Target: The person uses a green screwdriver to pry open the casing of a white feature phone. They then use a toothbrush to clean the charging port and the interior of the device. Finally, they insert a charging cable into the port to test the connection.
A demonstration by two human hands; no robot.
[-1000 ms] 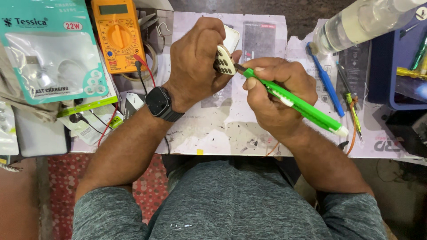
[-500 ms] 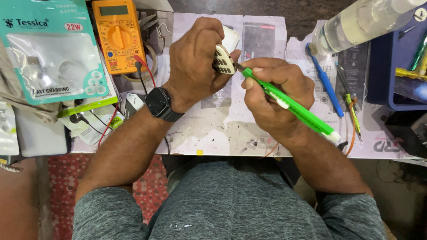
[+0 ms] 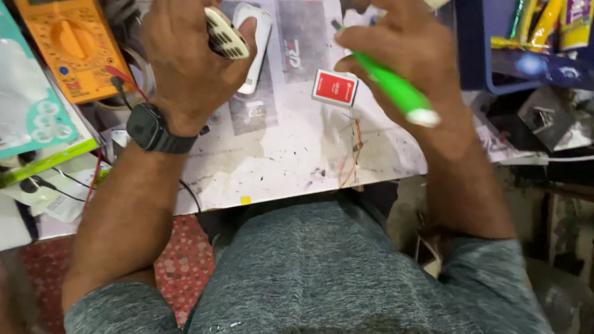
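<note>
My left hand point(image 3: 185, 68) is closed around a small cream part with dark slots point(image 3: 226, 33), pinched up near the fingertips above the white worktop point(image 3: 278, 154). My right hand point(image 3: 408, 68) grips a green-handled screwdriver point(image 3: 396, 93); its long axis runs diagonally, white butt end low and right toward me, tip up and left toward the slotted part. The part lies left of the tool tip with a clear gap between; both hands are raised off the top, wrists cocked. The right hand is nearer the small red card point(image 3: 335, 88) lying flat below it. A white oblong case point(image 3: 253, 43) lies just behind the left fingers, an orange multimeter point(image 3: 74, 49) further left. A black watch point(image 3: 151, 130) is on the left wrist
</note>
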